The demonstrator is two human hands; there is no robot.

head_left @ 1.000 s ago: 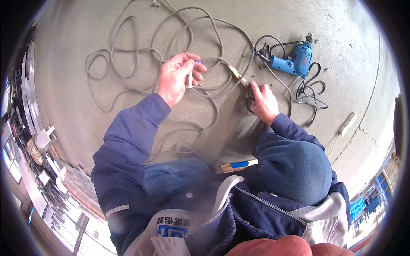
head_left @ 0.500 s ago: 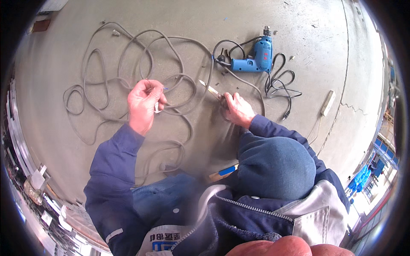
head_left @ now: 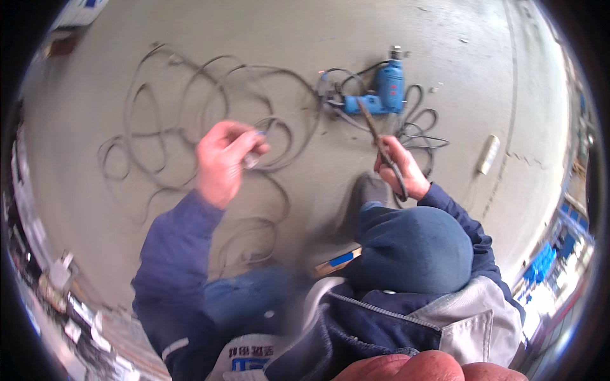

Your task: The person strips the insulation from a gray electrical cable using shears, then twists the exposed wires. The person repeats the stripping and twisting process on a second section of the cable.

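Observation:
My left hand [head_left: 225, 159] pinches what looks like the end of a grey cable [head_left: 289, 143], with a bit of blue at the fingertips. A small whitish piece [head_left: 251, 160] shows under those fingers. In my right hand [head_left: 406, 168] is a pair of scissors [head_left: 373, 124]. Their narrow blades point up and away, and a dark handle loop curves below the fingers. The blades look closed, though motion blurs them. Beyond the scissors lies a blue electric drill [head_left: 393, 86], its black cord [head_left: 422, 117] coiled beside it.
Loose cable loops spread over the concrete floor [head_left: 445, 51] on the left. A white oblong block with a thin lead [head_left: 489, 154] lies at the right. By my bent knee [head_left: 419, 247] is a wooden piece with a blue strip [head_left: 340, 259]. Assorted items line the left edge.
My right hand has lifted the scissors from the floor and moved right, turning the blades upward. My left hand has shifted slightly right, still pinching.

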